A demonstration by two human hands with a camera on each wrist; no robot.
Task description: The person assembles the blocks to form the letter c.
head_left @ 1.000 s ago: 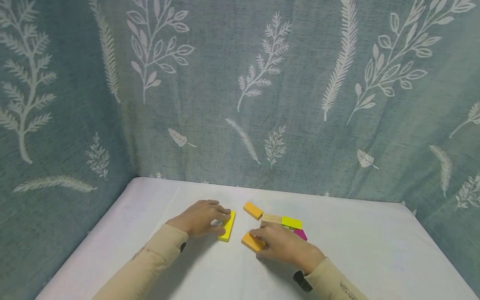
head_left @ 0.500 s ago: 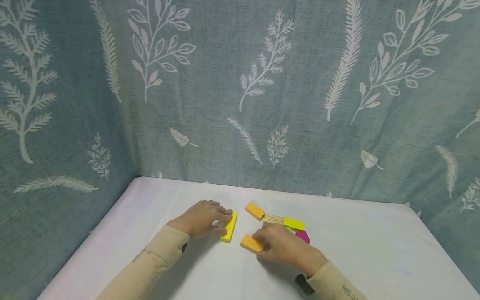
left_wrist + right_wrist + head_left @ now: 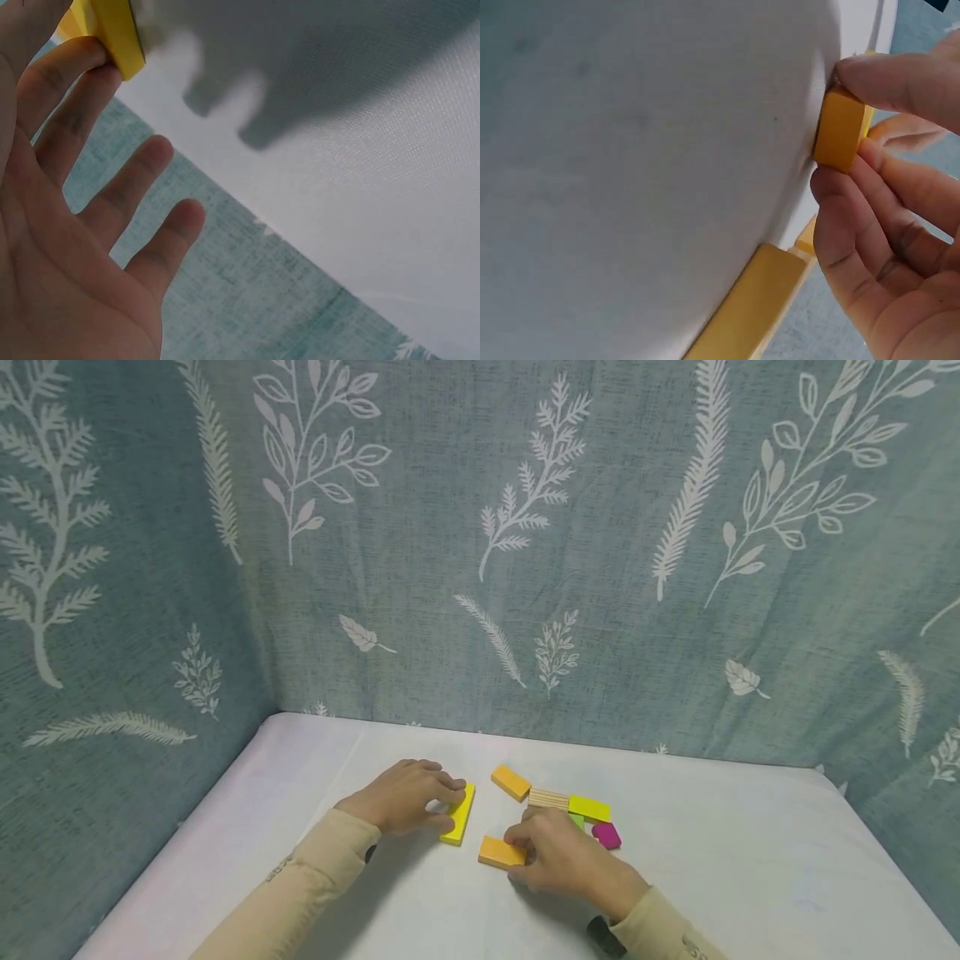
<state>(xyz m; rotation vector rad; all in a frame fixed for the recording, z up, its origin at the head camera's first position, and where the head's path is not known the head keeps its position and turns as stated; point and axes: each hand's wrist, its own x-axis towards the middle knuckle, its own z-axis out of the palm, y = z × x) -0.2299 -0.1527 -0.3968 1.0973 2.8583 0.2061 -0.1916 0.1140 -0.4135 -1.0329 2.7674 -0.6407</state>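
Observation:
My left hand (image 3: 405, 797) is at a long yellow block (image 3: 463, 814) lying flat on the white cloth, thumb at its near end and forefinger toward its far end. In the left wrist view, two bent fingers touch the yellow block (image 3: 120, 41) while the other two extend away from it. To the right, my right hand (image 3: 566, 852) pinches one end of an orange block (image 3: 498, 852) on the cloth. The right wrist view has this orange block (image 3: 840, 129) between thumb and fingertips. A gap separates the two held blocks.
Another orange block (image 3: 511, 782) lies farther back, by a striped wooden block (image 3: 549, 798). A yellow-green block (image 3: 589, 808), a green piece (image 3: 577, 821) and a magenta piece (image 3: 607, 836) sit behind my right hand. A patterned curtain (image 3: 420, 568) rises beyond the table.
The right hand has turned the orange block so it lies more nearly crosswise, and its free end has shifted slightly left. The left hand and yellow block have stayed together, nearly still.

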